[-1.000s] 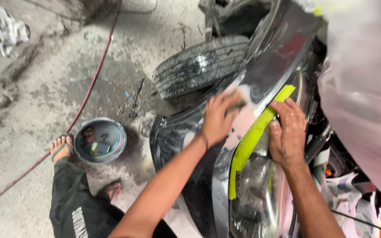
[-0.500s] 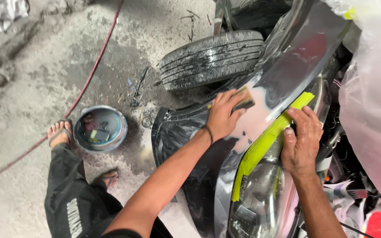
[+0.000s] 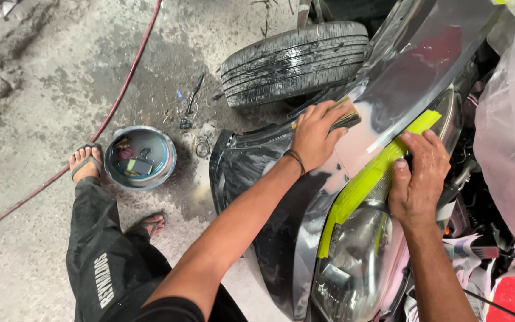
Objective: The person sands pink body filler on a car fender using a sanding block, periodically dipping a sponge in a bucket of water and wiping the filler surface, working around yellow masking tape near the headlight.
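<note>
My left hand [image 3: 314, 134] has fingers pressed together, flat over a sanding block [image 3: 347, 116] whose end sticks out past the fingertips, on the grey fender [image 3: 412, 65]. Right hand [image 3: 418, 179], fingers loosely spread, rests on the yellow-green tape [image 3: 359, 188] above the headlight [image 3: 353, 262] (tyre [image 3: 296, 59] just behind, bowl [image 3: 140, 157] on the floor at left).

Tape [image 3: 369, 179]: yellow-green strip.
Fender [image 3: 412, 65]: glossy dark grey, pale pinkish patch.
Block [image 3: 346, 116] under my fingers: tan, maybe black-edged.
Hose [image 3: 123, 89]: red.
Bowl [image 3: 171, 156]: blue inside.
</note>
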